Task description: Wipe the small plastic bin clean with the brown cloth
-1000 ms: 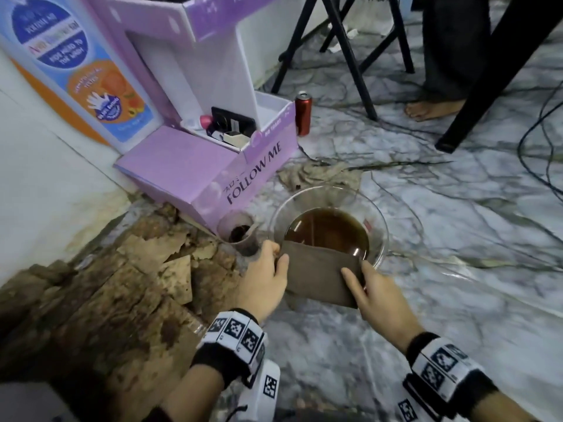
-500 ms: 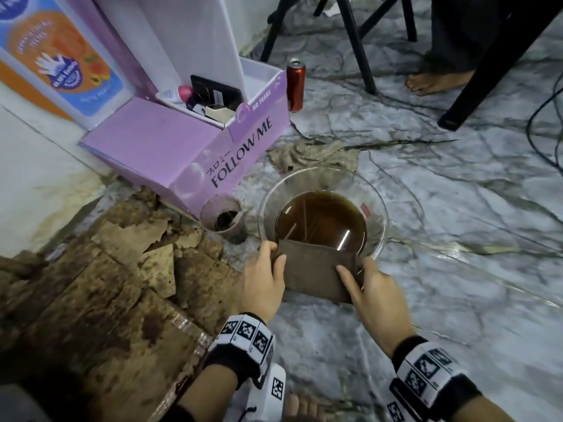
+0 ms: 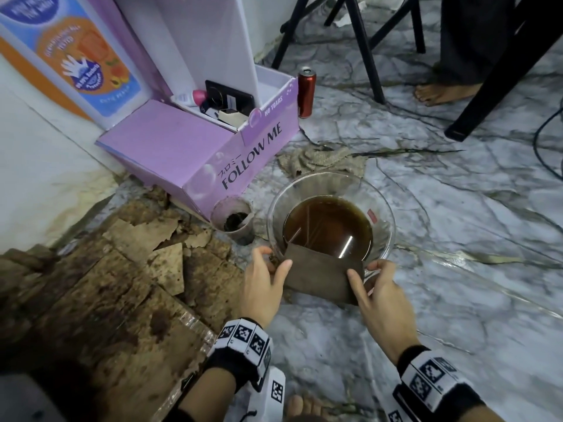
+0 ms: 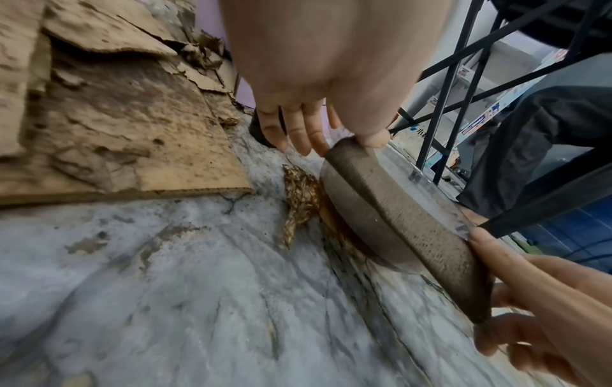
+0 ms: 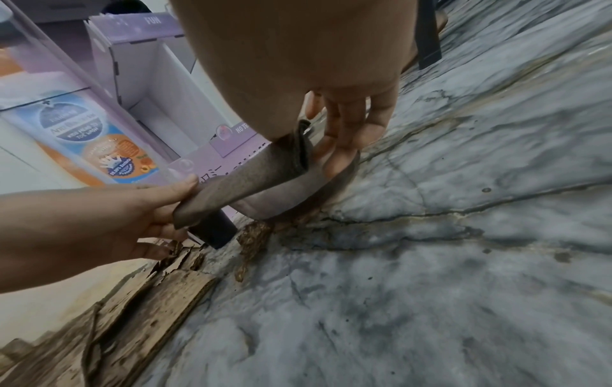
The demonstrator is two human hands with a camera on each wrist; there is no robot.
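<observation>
The brown cloth (image 3: 323, 277) is held stretched left-to-right, pinched at its ends by the left hand (image 3: 263, 286) and right hand (image 3: 380, 295), over the near rim of the small plastic bin (image 3: 382, 196), which lies just beyond, equally near both.

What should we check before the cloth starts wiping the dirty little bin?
1. Left hand pinches the brown cloth: ok.
2. Right hand pinches its other end: ok.
3. Cloth wetted: cannot tell; it hangs over the near rim of the clear bowl, above the brown water.
4. Small plastic bin upright beside the bowl: ok.
5. Bin free of dirt: not ok, dark muck lies inside.
6. Cloth touching the bin: not ok, they are apart.
</observation>
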